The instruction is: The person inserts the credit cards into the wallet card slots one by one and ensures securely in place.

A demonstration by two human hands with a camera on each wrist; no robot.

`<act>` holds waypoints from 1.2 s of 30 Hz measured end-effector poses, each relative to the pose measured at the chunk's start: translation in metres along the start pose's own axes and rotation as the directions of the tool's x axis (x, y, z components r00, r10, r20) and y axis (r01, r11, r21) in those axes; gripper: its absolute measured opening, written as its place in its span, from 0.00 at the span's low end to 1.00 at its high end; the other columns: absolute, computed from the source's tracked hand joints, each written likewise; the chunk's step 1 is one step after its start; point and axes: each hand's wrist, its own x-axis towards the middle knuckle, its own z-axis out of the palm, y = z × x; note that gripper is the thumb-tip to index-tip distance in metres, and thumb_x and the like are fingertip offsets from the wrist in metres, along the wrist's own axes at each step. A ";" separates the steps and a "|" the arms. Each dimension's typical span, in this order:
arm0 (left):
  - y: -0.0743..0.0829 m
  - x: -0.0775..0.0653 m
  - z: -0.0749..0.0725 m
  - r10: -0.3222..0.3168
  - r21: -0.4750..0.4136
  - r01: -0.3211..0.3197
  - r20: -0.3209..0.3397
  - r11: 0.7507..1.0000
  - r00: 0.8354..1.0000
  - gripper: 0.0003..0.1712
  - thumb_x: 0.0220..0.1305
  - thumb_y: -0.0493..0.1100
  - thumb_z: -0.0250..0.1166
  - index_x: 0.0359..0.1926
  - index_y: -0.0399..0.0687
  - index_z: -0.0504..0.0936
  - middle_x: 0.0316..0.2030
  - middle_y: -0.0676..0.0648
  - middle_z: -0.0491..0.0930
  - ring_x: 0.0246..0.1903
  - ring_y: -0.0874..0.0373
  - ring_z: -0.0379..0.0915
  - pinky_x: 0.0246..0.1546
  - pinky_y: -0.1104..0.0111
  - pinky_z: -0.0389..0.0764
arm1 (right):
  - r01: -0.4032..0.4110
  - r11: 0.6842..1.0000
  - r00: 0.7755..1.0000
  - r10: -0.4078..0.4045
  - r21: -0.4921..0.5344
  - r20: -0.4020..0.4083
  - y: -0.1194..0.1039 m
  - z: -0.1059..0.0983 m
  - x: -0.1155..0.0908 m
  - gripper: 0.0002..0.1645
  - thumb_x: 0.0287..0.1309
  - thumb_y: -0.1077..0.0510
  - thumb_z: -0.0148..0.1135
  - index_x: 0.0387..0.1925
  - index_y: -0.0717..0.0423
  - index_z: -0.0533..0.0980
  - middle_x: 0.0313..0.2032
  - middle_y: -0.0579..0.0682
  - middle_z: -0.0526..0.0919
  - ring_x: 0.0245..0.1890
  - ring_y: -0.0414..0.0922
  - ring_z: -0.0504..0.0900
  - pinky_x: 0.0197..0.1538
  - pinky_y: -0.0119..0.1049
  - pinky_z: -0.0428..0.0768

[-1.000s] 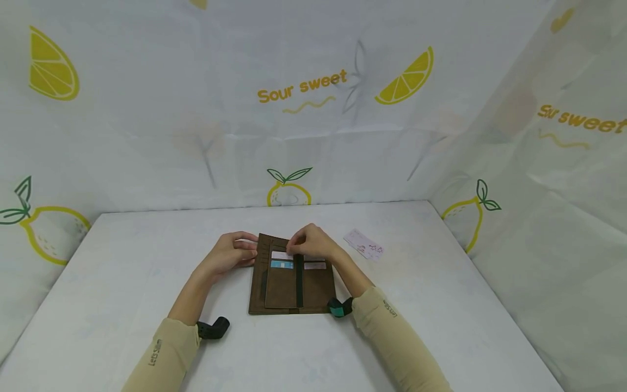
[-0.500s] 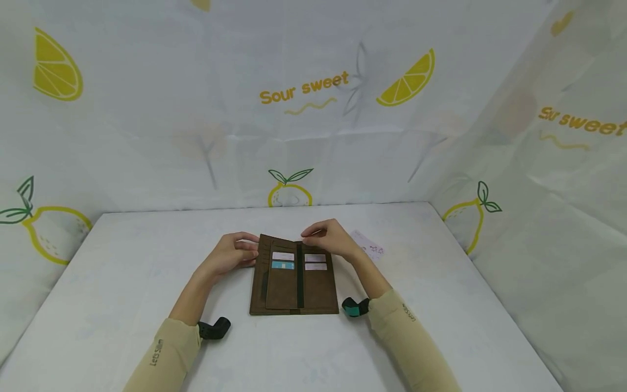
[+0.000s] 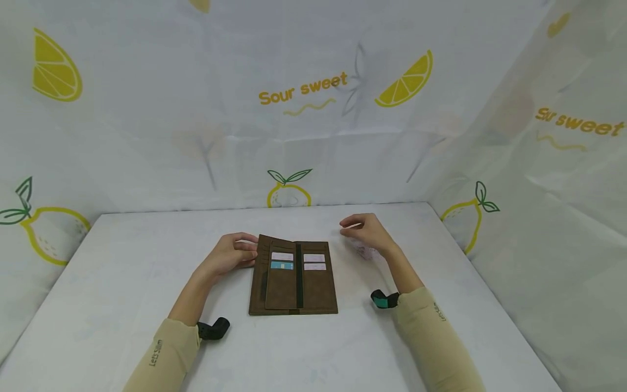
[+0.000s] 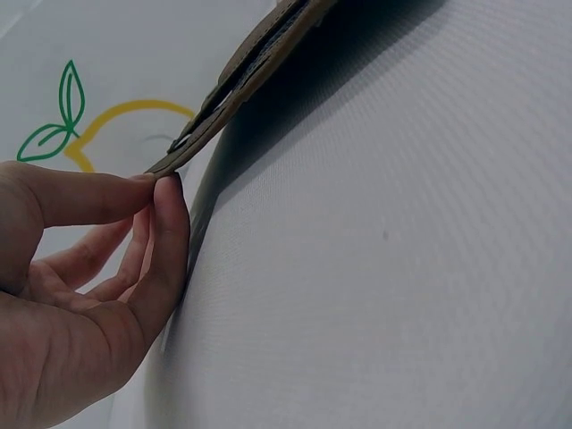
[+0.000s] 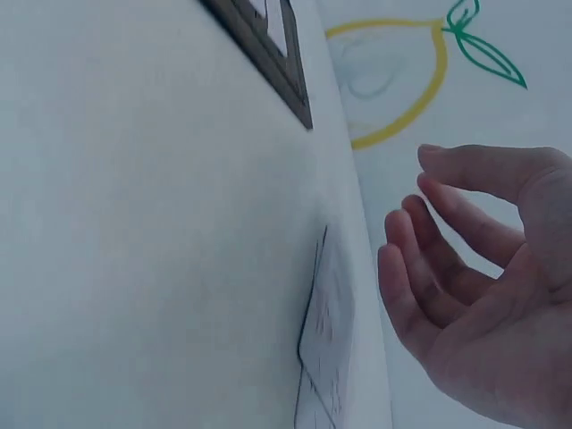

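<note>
Head view: the open brown leather-look wallet (image 3: 315,294) lies between the 2 hands, its upper left corner meeting the fingers of the left hand (image 3: 229,250). A stretch of white tabletop (image 3: 421,256) separates its right edge from the right hand (image 3: 366,231), and more tabletop runs outward past each hand to the side edges. The wallet's pockets show 4 cards: on the half nearer the left hand, a pale card (image 3: 282,256) above a blue card (image 3: 282,265); on the half nearer the right hand, 2 pale pinkish cards (image 3: 314,262). Both forearms reach forward in beige sleeves (image 3: 441,337), with black wrist devices (image 3: 214,329). The right hand hangs over pale printed paper pieces (image 3: 364,250), partly covering them. Beyond the hands rises a white sheet (image 3: 313,122) printed with lemons and "Sour sweet".

Left wrist view: the thumb and index finger pinch the wallet's edge, the gap between them just its thickness; the other fingers bend loosely below. The held edge stands above the tabletop.

Right wrist view: the hand is empty, fingers loosely curved, thumb tip close to the index tip. The paper pieces lie near it on the tabletop, apart from the fingers; the wallet's corner sits farther off.
</note>
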 end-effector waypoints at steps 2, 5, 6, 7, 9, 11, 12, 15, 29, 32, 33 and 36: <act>0.000 0.000 0.000 0.007 0.002 -0.007 0.004 1.000 1.000 0.24 0.75 0.29 0.65 0.69 0.29 0.74 0.42 0.48 0.83 0.39 0.63 0.82 0.45 0.72 0.91 | -0.014 0.999 1.000 0.013 -0.043 -0.011 0.006 -0.005 -0.001 0.23 0.71 0.57 0.70 0.61 0.66 0.83 0.59 0.66 0.87 0.57 0.61 0.90 0.59 0.50 0.90; 0.000 0.000 0.001 0.005 -0.004 -0.005 0.002 1.000 1.000 0.24 0.75 0.29 0.65 0.69 0.28 0.74 0.42 0.48 0.83 0.39 0.63 0.82 0.44 0.72 0.91 | -0.039 0.993 0.999 0.037 -0.116 -0.019 0.012 -0.010 -0.003 0.26 0.71 0.57 0.70 0.63 0.69 0.81 0.60 0.69 0.86 0.59 0.66 0.88 0.62 0.56 0.89; 0.000 0.000 0.001 0.005 -0.005 -0.005 0.002 1.000 1.000 0.24 0.75 0.29 0.65 0.69 0.28 0.74 0.42 0.49 0.83 0.39 0.63 0.82 0.44 0.72 0.91 | -0.050 0.988 0.999 0.047 -0.144 -0.022 0.013 -0.011 -0.004 0.27 0.70 0.57 0.70 0.63 0.70 0.81 0.61 0.70 0.85 0.60 0.67 0.87 0.62 0.57 0.88; 0.000 0.000 0.001 0.005 -0.004 -0.005 0.002 1.000 1.000 0.24 0.75 0.29 0.65 0.69 0.28 0.74 0.41 0.49 0.83 0.39 0.64 0.82 0.44 0.72 0.91 | -0.069 0.983 0.997 0.066 -0.168 -0.026 0.014 -0.011 -0.005 0.28 0.70 0.57 0.71 0.64 0.71 0.80 0.62 0.70 0.85 0.61 0.67 0.87 0.64 0.58 0.88; 0.000 0.000 0.001 0.002 -0.005 -0.002 0.000 1.000 1.000 0.24 0.75 0.29 0.65 0.69 0.28 0.74 0.41 0.49 0.83 0.39 0.64 0.83 0.44 0.72 0.91 | -0.105 0.970 0.994 0.101 -0.220 -0.032 0.015 -0.010 -0.006 0.31 0.68 0.55 0.73 0.64 0.72 0.80 0.64 0.70 0.84 0.63 0.67 0.85 0.65 0.60 0.86; 0.000 -0.001 0.001 0.001 -0.001 -0.001 0.000 1.000 1.000 0.24 0.75 0.29 0.64 0.69 0.28 0.74 0.42 0.49 0.83 0.39 0.64 0.83 0.44 0.72 0.91 | -0.145 0.955 0.989 0.138 -0.261 -0.045 0.015 -0.009 -0.008 0.33 0.66 0.53 0.75 0.64 0.71 0.80 0.65 0.69 0.83 0.65 0.66 0.83 0.68 0.61 0.84; 0.000 -0.001 0.001 0.001 -0.001 -0.001 0.000 1.000 1.000 0.24 0.75 0.29 0.64 0.69 0.28 0.74 0.42 0.49 0.83 0.39 0.64 0.83 0.44 0.72 0.91 | -0.156 0.948 0.988 0.147 -0.276 -0.051 0.015 -0.008 -0.009 0.34 0.66 0.52 0.76 0.64 0.71 0.80 0.65 0.69 0.83 0.65 0.66 0.83 0.68 0.61 0.83; 0.000 -0.001 0.001 0.003 -0.002 -0.003 -0.001 1.000 1.000 0.24 0.75 0.29 0.65 0.69 0.28 0.74 0.42 0.48 0.83 0.39 0.64 0.82 0.44 0.72 0.91 | -0.162 0.940 0.987 0.148 -0.301 -0.070 0.014 -0.006 -0.011 0.34 0.64 0.52 0.77 0.62 0.72 0.81 0.64 0.69 0.84 0.64 0.65 0.82 0.68 0.62 0.82; 0.000 -0.001 0.000 0.010 -0.001 -0.010 0.004 1.000 1.000 0.24 0.75 0.30 0.65 0.69 0.30 0.74 0.44 0.48 0.83 0.40 0.63 0.83 0.46 0.71 0.91 | -0.155 0.948 0.987 0.141 -0.279 -0.071 0.013 -0.006 -0.007 0.32 0.64 0.56 0.75 0.60 0.69 0.72 0.59 0.72 0.81 0.55 0.63 0.83 0.57 0.54 0.86; 0.000 0.000 0.000 0.010 -0.002 -0.010 0.002 1.000 1.000 0.24 0.75 0.29 0.65 0.68 0.30 0.75 0.43 0.48 0.83 0.40 0.63 0.83 0.45 0.72 0.91 | -0.134 0.963 0.990 0.122 -0.234 -0.066 0.013 -0.007 -0.007 0.28 0.68 0.59 0.65 0.63 0.69 0.70 0.60 0.74 0.81 0.55 0.63 0.84 0.54 0.53 0.86; 0.000 0.001 0.000 0.010 -0.001 -0.010 0.001 1.000 1.000 0.24 0.75 0.29 0.65 0.68 0.29 0.75 0.42 0.48 0.83 0.40 0.63 0.83 0.45 0.72 0.91 | -0.122 0.971 0.992 0.111 -0.207 -0.064 0.012 -0.007 -0.007 0.27 0.68 0.61 0.62 0.64 0.69 0.69 0.60 0.74 0.81 0.54 0.63 0.85 0.53 0.51 0.87; -0.001 0.002 0.001 0.012 0.001 -0.012 -0.001 1.000 1.000 0.23 0.75 0.29 0.65 0.68 0.29 0.75 0.41 0.48 0.83 0.39 0.63 0.83 0.44 0.72 0.91 | -0.084 0.986 0.995 0.075 -0.142 -0.065 0.010 -0.005 -0.006 0.28 0.69 0.63 0.57 0.67 0.69 0.69 0.60 0.74 0.82 0.52 0.60 0.86 0.50 0.44 0.86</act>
